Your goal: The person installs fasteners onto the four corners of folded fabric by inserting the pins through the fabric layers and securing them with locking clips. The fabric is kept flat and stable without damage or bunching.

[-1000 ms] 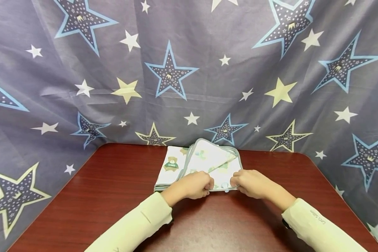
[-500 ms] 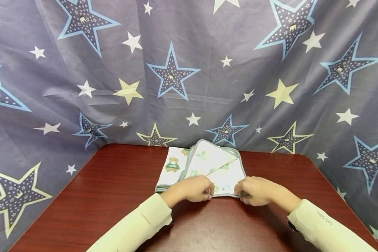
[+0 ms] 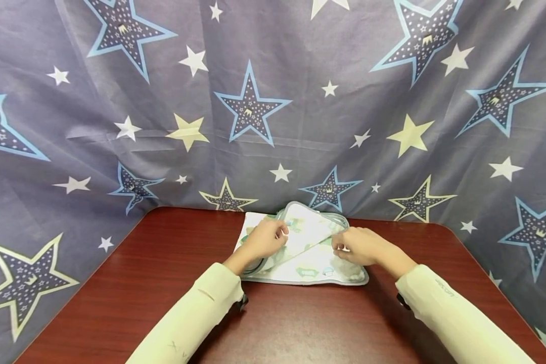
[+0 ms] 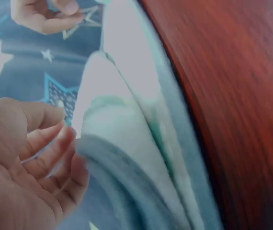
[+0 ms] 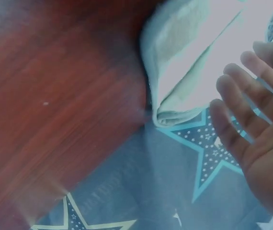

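Observation:
A white baby blanket with grey edging and a pale green print lies folded near the back of the table, a triangular flap across its top. My left hand is over its left part, fingers loosely bent, fingertips right at the rolled grey edging in the left wrist view. My right hand is above the blanket's right side, with nothing in its grasp; the right wrist view shows its relaxed fingers beside the layered corner. Under my left hand, another folded white cloth is partly hidden.
The reddish-brown wooden table extends in front of the blanket and to both sides. A grey curtain with star patterns hangs right behind the table's back edge.
Both hands have let go of the blanket's front edge and moved back over it, the left also leftward. The front edge now lies spread on the table, its right corner exposed.

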`<move>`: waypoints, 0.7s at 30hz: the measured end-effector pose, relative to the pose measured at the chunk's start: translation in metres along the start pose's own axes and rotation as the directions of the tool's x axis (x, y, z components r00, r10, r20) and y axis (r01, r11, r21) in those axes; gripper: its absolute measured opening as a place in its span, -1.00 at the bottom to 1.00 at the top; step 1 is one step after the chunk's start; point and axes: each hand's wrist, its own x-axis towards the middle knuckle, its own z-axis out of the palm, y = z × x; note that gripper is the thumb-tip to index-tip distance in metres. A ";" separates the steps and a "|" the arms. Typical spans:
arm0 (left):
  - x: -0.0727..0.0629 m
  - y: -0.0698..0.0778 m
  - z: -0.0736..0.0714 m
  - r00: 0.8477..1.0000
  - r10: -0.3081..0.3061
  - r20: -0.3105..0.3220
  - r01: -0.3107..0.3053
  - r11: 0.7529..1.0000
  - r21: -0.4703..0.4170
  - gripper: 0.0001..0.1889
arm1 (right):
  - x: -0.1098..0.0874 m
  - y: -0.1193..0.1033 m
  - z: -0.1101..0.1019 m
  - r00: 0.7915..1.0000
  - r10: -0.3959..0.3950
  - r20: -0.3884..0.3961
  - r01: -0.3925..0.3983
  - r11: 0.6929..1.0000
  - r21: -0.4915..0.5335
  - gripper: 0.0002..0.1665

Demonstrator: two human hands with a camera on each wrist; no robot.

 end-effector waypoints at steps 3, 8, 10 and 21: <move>0.004 -0.006 -0.001 0.997 -0.071 -0.004 0.071 0.997 0.001 -0.90 | 0.012 0.008 0.000 0.999 0.028 -0.029 -0.028 1.000 0.005 -0.87; 0.014 -0.015 0.000 0.984 -0.176 0.004 0.176 0.984 -0.010 -0.76 | 0.033 0.018 0.000 0.994 0.099 -0.053 -0.096 0.994 0.045 -0.91; 0.020 -0.019 0.001 0.976 -0.217 0.012 0.217 0.976 -0.025 -0.71 | 0.042 0.021 0.001 0.990 0.131 -0.043 -0.128 0.989 0.068 -0.80; 0.039 -0.025 0.002 0.929 -0.359 0.089 0.368 0.922 -0.125 -0.61 | 0.077 0.033 0.012 0.926 0.348 0.143 -0.371 0.908 0.193 -0.29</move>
